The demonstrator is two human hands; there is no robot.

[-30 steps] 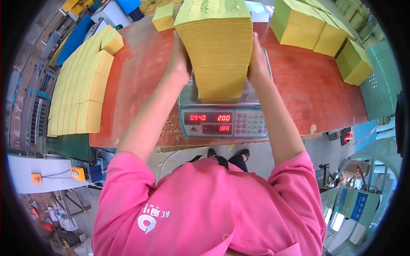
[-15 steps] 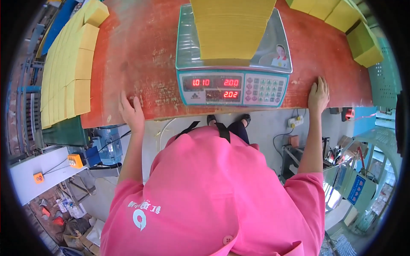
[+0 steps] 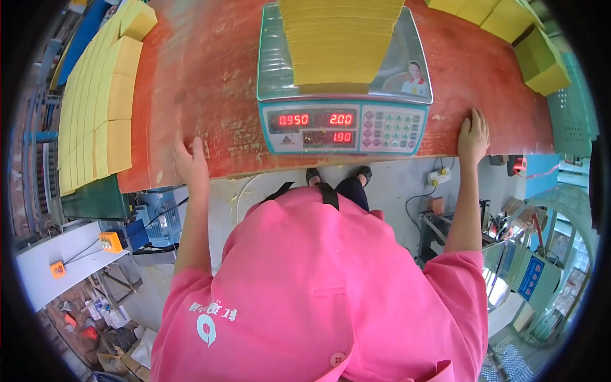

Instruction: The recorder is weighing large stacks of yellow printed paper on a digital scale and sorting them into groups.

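Far left, rows of yellow paper bundles (image 3: 95, 108) line the desk's (image 3: 210, 76) left edge. Next, the left hand (image 3: 189, 162) lies flat on the near edge, fingers spread, its grip open and holding nothing. In the middle of the near edge stands the weighing scale (image 3: 344, 121), red digits lit, with a tall yellow paper stack (image 3: 340, 41) on its pan. Right of the scale, the right hand (image 3: 473, 135) rests palm down on the near edge, grip open and empty. More yellow blocks (image 3: 515, 32) crowd the far right corner.
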